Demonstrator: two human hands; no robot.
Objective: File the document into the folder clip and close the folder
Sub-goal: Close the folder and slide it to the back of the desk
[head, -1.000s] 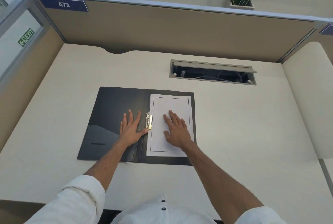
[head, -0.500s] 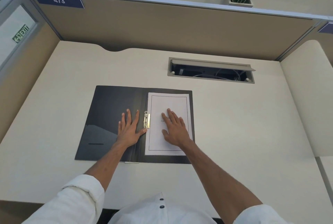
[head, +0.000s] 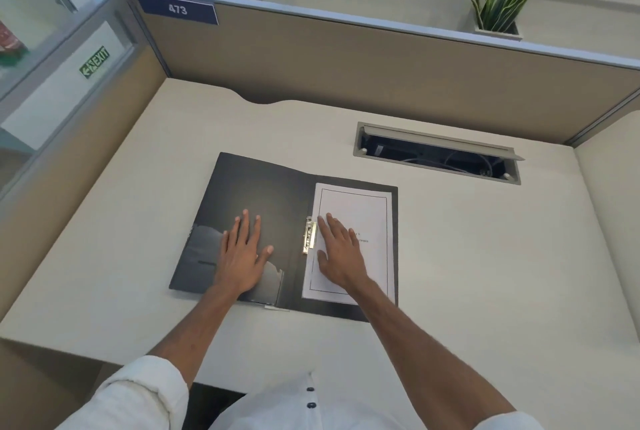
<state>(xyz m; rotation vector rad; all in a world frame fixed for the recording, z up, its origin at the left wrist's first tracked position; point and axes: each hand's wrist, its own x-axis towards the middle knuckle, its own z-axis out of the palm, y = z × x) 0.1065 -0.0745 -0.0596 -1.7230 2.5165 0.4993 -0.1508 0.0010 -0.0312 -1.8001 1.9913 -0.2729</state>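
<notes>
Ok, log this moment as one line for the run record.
folder: open flat on desk | document: right half, beside clip | left hand: flat on left cover | right hand: flat on document | folder not closed

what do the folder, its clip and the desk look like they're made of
Folder: probably thin plastic, dark grey with a soft sheen; pale reflections show on the left cover.
Clip: metal by the look, shiny pale gold or nickel, with bright glints.
Desk: likely laminate board, matte cream, smooth and without grain.

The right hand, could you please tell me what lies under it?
The right hand lies flat on the white document, which rests on the open folder. The print beneath the palm is hidden.
</notes>
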